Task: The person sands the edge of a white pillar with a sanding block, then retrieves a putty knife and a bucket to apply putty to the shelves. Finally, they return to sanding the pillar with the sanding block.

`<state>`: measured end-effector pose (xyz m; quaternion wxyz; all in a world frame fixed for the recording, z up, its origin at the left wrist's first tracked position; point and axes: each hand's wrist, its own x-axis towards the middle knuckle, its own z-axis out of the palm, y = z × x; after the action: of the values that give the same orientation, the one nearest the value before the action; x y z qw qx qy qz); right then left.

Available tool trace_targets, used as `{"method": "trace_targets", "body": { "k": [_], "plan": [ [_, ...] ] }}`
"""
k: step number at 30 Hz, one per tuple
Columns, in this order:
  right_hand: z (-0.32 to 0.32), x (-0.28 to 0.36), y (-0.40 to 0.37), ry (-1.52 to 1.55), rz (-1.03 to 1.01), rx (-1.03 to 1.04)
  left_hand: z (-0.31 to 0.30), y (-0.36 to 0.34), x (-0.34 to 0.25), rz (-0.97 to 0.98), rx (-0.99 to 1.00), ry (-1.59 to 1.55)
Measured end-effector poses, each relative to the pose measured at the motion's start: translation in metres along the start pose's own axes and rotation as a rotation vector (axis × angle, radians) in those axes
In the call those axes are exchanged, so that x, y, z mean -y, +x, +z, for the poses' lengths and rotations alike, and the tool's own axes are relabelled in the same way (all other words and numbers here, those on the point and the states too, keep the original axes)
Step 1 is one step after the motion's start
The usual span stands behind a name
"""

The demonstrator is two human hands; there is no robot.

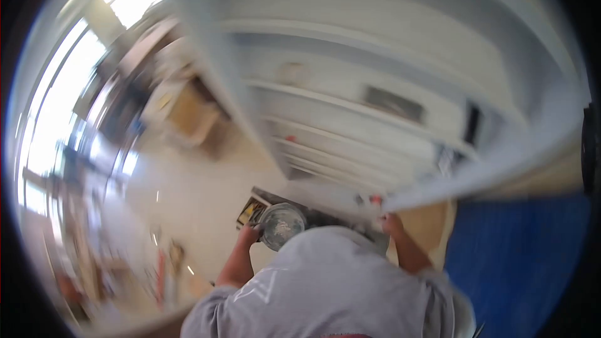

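Observation:
At the lower middle is a round grey bucket [283, 225] with pale residue inside. My left hand [249, 233] is closed at its left rim, gripping it. My right hand [391, 223] is closed at the edge of the white shelving, just below a small red object [375, 199]; motion blur leaves me unable to tell what its fingers hold. Just left of the bucket lies an open box [251, 210] with yellowish items in it. A dark, narrow surface [325, 218] stretches between the bucket and my right hand.
Tall white built-in shelves [350, 107] fill the space ahead, with a dark rectangular item [394, 104] on one shelf. Cardboard boxes [194, 112] are piled by the windows at left. Blue floor covering [519, 263] lies at right; tools and pieces [161, 272] are scattered over the pale floor.

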<state>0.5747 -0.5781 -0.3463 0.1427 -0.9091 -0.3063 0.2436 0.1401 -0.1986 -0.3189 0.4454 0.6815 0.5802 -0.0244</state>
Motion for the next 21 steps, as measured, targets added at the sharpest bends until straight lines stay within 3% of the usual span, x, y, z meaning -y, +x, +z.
{"method": "trace_targets", "body": {
  "k": [1,2,4,5,8,11,14,15,16,18,20,21],
  "plan": [
    [0.044,-0.062,-0.01,-0.154,0.126,0.148,0.0,0.0,-0.001,0.083,-0.026,0.046],
    [0.085,-0.12,-0.029,-0.163,0.227,0.169,-0.002,0.0,-0.015,0.147,0.034,0.14],
    [0.061,-0.132,-0.101,0.098,0.713,0.157,-0.003,0.005,-0.028,0.233,0.113,0.304],
    [0.067,-0.142,-0.118,0.149,0.854,0.139,-0.002,0.015,-0.024,0.252,0.121,0.374],
    [0.093,-0.173,-0.135,0.251,0.855,-0.053,0.003,0.038,-0.026,0.193,0.136,0.371],
    [0.127,-0.188,-0.123,0.329,0.892,0.019,0.001,0.028,-0.091,0.246,0.282,0.562],
    [0.137,-0.175,-0.112,0.344,0.744,-0.026,0.013,0.03,-0.131,0.286,0.225,0.446],
    [0.13,-0.165,-0.111,0.36,0.753,-0.053,0.021,0.051,-0.13,0.423,0.128,0.528],
    [0.128,-0.162,-0.106,0.369,0.734,-0.028,0.021,0.108,-0.117,0.563,0.301,0.504],
    [0.128,-0.167,-0.1,0.379,0.677,0.017,0.042,0.042,-0.199,0.502,0.177,0.565],
    [0.119,-0.174,-0.099,0.387,0.607,0.049,0.067,0.025,-0.235,0.459,0.192,0.54],
    [0.1,-0.173,-0.108,0.446,0.67,0.021,0.082,0.021,-0.249,0.441,0.199,0.525]
  ]
}}
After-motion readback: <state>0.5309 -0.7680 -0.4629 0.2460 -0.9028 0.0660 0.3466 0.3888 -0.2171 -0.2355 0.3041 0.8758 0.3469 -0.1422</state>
